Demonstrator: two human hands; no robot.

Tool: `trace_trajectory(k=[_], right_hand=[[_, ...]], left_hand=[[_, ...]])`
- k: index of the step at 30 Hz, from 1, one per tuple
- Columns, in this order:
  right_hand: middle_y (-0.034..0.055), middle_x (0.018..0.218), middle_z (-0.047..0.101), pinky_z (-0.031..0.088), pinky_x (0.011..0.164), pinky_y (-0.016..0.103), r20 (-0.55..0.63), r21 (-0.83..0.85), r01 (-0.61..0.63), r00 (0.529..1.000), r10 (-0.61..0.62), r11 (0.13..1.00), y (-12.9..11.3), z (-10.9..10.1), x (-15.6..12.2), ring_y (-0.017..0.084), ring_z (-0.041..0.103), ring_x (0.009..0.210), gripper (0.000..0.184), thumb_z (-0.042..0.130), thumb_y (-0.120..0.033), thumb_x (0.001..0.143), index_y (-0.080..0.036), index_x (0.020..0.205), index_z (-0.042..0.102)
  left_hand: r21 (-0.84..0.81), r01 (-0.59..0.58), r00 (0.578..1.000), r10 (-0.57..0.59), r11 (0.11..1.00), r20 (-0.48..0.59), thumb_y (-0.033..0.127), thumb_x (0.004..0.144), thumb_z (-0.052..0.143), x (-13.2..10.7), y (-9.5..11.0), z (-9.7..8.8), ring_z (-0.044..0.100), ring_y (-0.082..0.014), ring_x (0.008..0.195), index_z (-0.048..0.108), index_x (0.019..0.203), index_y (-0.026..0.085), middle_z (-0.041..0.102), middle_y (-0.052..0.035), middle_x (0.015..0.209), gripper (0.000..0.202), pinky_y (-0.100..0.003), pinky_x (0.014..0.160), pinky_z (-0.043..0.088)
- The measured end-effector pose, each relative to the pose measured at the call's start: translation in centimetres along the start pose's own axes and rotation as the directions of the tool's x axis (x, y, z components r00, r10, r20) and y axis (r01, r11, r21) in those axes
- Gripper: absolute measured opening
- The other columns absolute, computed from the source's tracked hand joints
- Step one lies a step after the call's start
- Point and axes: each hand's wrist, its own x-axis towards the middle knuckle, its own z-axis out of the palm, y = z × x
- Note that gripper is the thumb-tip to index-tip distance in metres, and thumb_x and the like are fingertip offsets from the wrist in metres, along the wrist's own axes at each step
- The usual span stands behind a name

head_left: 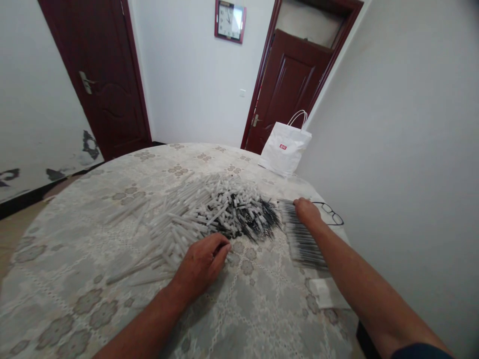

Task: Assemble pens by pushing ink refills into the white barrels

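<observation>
Round table, pale flower-patterned lace cloth (262, 309), both my hands working among pens.
Nearest me, my left hand (204, 264) is lying palm down, fingers curling at the near edge of the heap of white plastic pen tubes (187, 212); whether they are pinching one I cannot tell. Farther right, my right hand (307, 210) is resting on the far end of a neat row of dark pens (305, 242), fingertips hidden. Black-rimmed glasses (332, 214) are lying just beyond it.

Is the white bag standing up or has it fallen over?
Standing up, a bit tilted: the white bag rests on the table's far edge, leaning toward the wall, handles pointing up.
</observation>
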Motion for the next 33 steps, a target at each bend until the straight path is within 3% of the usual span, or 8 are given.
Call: trace_trajectory(k=[7,17,33], right_hand=[[0.0154,0.116,0.065,0.047,0.088,0.029,-0.019,-0.004,-0.042,0.999,0.042,0.999,0.5,-0.4,-0.2,0.023,0.062,0.112,0.036,0.036,-0.013,0.100,-0.018,0.121,0.065],[0.0167,0.112,0.066,0.047,0.090,0.031,0.028,0.000,-0.055,0.998,0.055,0.998,2.0,2.3,1.3,0.023,0.063,0.109,0.034,0.038,-0.018,0.102,-0.015,0.118,0.067],[0.0180,0.117,0.062,0.050,0.086,0.035,0.037,0.002,-0.059,0.998,0.059,0.998,1.5,2.7,3.0,0.025,0.065,0.106,0.034,0.037,-0.017,0.101,-0.016,0.119,0.065]], left_hand=[[0.035,0.010,1.000,-0.010,0.999,-0.015,0.031,0.098,0.049,0.1,-0.5,0.1,0.063,-0.0175,0.077,0.064,0.091,0.021,0.068,-0.0020,0.083,0.019,-0.029,0.073,0.044],[0.072,0.036,0.999,-0.035,0.997,-0.021,0.033,0.099,0.050,0.1,-1.0,-0.2,0.064,-0.0176,0.079,0.063,0.094,0.022,0.068,-0.0016,0.086,0.018,-0.029,0.075,0.044],[0.122,0.039,0.998,-0.032,0.992,-0.052,0.034,0.098,0.049,0.2,-0.8,-0.7,0.066,-0.0184,0.078,0.065,0.093,0.022,0.071,-0.0031,0.086,0.020,-0.029,0.075,0.048]])
